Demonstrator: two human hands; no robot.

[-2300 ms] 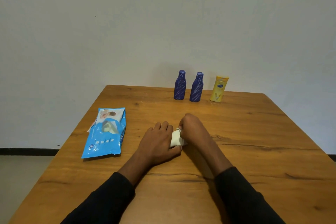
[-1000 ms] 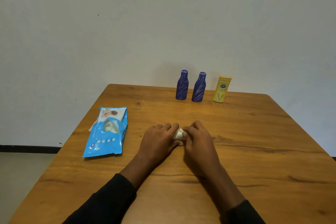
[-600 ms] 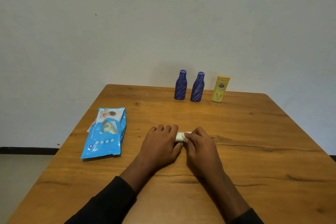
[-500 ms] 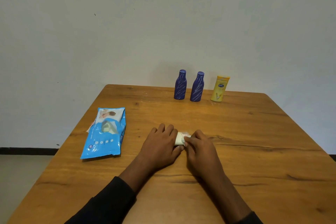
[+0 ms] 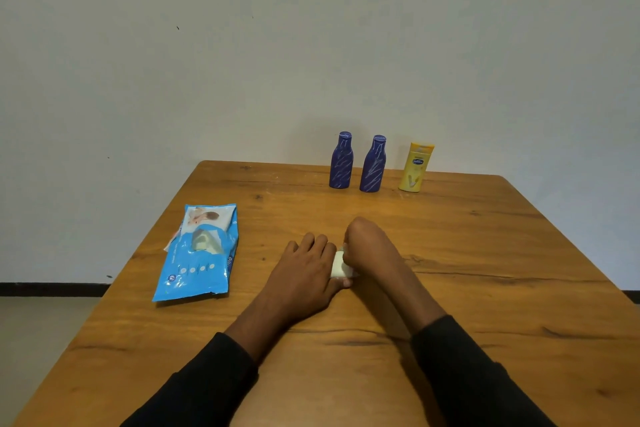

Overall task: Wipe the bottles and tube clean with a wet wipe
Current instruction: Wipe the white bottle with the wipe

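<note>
Two dark blue bottles [image 5: 341, 160] [image 5: 373, 164] with white streaks stand upright side by side at the table's far edge. A yellow tube [image 5: 416, 167] stands just right of them. In the middle of the table a small folded white wet wipe [image 5: 338, 266] lies between my hands. My left hand [image 5: 304, 274] lies flat with its fingers pressing on the wipe. My right hand [image 5: 369, 246] has its fingers curled down over the wipe's right edge and pinches it. Most of the wipe is hidden by both hands.
A blue pack of wet wipes [image 5: 199, 253] lies flat on the left part of the wooden table [image 5: 485, 270], its flap open. A plain wall stands right behind the bottles. The floor shows past the table's left edge.
My right hand has lifted its wrist and curled over the wipe, its knuckles now pointing away from me. My left hand stays pressed on the wipe. Bottles, tube and pack have not moved.
</note>
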